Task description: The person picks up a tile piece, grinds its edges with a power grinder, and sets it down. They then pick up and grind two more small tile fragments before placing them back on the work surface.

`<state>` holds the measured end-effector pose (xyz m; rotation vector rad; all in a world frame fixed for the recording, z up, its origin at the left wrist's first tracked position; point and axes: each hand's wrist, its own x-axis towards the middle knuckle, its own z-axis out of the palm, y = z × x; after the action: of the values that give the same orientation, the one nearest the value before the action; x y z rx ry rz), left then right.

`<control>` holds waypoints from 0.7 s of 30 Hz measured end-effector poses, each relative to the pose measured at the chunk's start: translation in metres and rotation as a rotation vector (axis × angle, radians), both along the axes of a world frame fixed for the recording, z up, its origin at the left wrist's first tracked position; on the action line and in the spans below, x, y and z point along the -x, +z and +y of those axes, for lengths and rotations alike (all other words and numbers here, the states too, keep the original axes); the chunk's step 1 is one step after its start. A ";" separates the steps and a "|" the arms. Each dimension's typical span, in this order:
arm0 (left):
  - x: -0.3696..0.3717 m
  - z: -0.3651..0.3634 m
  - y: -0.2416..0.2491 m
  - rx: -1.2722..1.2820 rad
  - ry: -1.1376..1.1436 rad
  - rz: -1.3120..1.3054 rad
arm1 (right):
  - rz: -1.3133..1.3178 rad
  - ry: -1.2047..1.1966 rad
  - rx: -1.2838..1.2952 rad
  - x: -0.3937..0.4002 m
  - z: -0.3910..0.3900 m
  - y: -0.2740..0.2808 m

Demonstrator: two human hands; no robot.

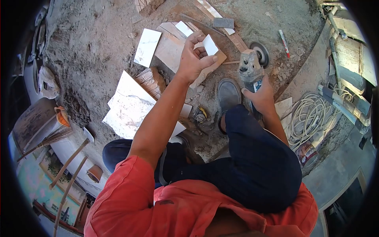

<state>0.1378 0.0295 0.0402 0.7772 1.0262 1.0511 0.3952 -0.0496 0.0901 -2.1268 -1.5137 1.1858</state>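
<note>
A small white piece of tile (pixel 210 46) is gripped on edge between the bent fingers and thumb of my left hand (pixel 194 59), above a flat tan slab (pixel 169 50). My right hand (pixel 261 96) is wrapped round the body of an angle grinder (pixel 251 72). The grinder's round disc (pixel 260 54) points away from me, close over the dirt to the right of the slab. A rectangular white tile (pixel 147 47) lies left of the slab, and a narrow white strip of tile (pixel 183 29) rests at its far edge.
Larger marbled tiles (pixel 132 108) lie to the left of my shoe (pixel 229 94). A dark rectangular block (pixel 224 23) sits on a long strip beyond the slab. A red-and-white marker (pixel 284 43) and a coiled cable (pixel 310 118) are on the right. A yellow-and-black tape measure (pixel 200 114) lies between my feet.
</note>
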 end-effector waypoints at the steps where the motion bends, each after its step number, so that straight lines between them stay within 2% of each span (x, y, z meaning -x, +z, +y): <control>1: 0.007 0.001 0.009 0.031 -0.026 -0.184 | 0.022 -0.007 -0.026 -0.002 -0.001 0.000; 2: 0.010 0.002 0.019 0.023 -0.027 -0.180 | 0.046 -0.012 -0.061 -0.004 0.000 -0.002; 4: 0.018 0.002 0.037 0.021 -0.072 -0.443 | 0.056 -0.002 -0.106 -0.006 0.001 -0.003; 7: 0.023 0.004 0.043 0.009 -0.084 -0.582 | 0.065 -0.001 -0.125 -0.007 0.004 -0.001; 17: 0.029 -0.003 0.048 0.049 -0.072 -0.781 | 0.258 0.010 -0.160 -0.009 0.001 0.000; 19: 0.030 -0.003 0.049 0.210 0.015 -0.934 | 0.273 -0.002 -0.155 -0.010 -0.001 -0.003; 21: 0.028 -0.005 0.047 0.166 0.009 -0.864 | 0.287 -0.013 -0.151 -0.011 -0.003 -0.002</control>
<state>0.1103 0.0240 0.0872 0.1299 0.3607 1.1329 0.4064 -0.0524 0.0879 -1.7805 -1.4102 1.2656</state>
